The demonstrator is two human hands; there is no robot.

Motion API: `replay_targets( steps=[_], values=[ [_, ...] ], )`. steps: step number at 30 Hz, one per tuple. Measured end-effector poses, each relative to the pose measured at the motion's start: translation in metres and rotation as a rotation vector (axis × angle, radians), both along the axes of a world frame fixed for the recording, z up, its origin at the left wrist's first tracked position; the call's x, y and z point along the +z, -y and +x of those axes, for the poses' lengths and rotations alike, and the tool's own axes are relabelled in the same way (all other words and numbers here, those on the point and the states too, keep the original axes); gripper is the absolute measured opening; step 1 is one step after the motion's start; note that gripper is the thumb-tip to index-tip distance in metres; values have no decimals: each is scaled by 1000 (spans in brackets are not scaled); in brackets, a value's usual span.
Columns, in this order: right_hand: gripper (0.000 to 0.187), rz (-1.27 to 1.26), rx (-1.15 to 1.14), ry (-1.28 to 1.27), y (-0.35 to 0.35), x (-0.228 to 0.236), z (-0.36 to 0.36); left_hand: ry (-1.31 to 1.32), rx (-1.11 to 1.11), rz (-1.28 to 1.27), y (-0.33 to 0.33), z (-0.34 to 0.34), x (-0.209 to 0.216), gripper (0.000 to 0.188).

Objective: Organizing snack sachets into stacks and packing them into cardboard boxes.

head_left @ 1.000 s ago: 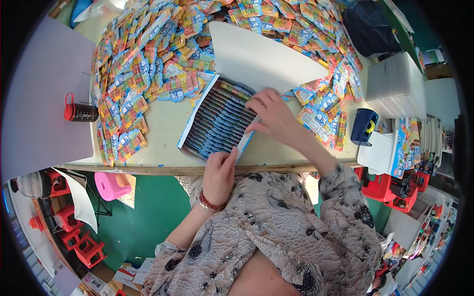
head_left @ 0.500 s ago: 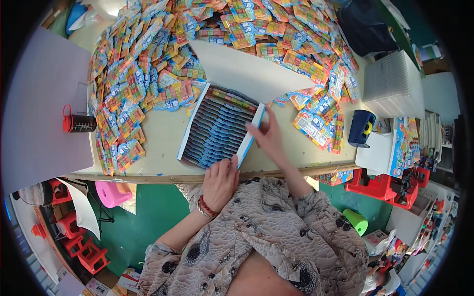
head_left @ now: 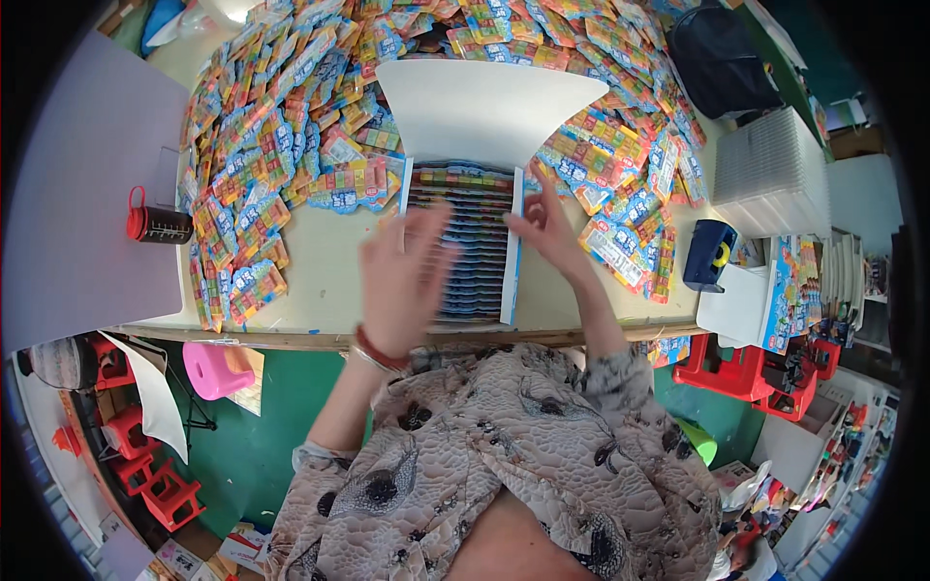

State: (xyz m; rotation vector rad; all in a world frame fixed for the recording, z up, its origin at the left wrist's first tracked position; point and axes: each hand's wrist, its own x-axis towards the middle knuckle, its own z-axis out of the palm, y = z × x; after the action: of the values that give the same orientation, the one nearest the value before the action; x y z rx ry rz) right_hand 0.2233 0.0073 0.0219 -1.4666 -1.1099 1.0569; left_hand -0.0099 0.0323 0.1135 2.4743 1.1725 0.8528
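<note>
Head view: the open carton (head_left: 511,286), filled with a tight row of packets (head_left: 475,261), lies on the counter (head_left: 334,295) between the two hands. The left hand (head_left: 402,281) is blurred above the carton's left side; its fingers look loosely spread, but I cannot tell whether they touch or pinch anything. The right hand (head_left: 552,232) is at the right wall, thumb and forefinger wide apart, the thumb across the wall's top edge.

A quick sweep of the left fingers could catch the packet tops beneath them and tip the row out of line. Uneven pressure from the right fingers might bow the thin wall outward, leaving packets slack. The white lid flap (head_left: 489,111), standing beyond both hands, could fold down onto the fingers if jolted. Loose packets (head_left: 620,254) right of the right fingers might be knocked by that wrist. The counter's front edge is just nearer than the carton, so a strong pull could drag it over.
</note>
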Motion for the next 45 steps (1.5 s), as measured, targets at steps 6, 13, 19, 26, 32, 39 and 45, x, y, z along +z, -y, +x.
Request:
replay_targets(
  steps=[6, 13, 19, 26, 32, 39, 45],
  values=[
    [66, 109, -131, -71, -10, -6, -17, 618, -67, -573, -102, -23, -89, 47],
    [62, 101, -21, 37, -39, 2, 12, 844, -185, -793, -131, -9, -94, 29],
    [34, 298, 164, 127, -32, 4, 23, 425, -193, -64, -118, -18, -80, 30],
    [54, 175, 299, 305, 65, 43, -2, -30, -276, -471, -50, -78, -32, 52],
    [78, -88, 205, -146, 108, 71, -50, 294, -430, -757, 24, -78, -16, 70],
    [70, 30, 221, 369, 109, 73, -49, 0, -158, -454, 31, -76, -3, 69],
    [54, 272, 147, 695, 123, 58, -54, 147, -127, -71, 53, -73, -27, 51]
  ],
)
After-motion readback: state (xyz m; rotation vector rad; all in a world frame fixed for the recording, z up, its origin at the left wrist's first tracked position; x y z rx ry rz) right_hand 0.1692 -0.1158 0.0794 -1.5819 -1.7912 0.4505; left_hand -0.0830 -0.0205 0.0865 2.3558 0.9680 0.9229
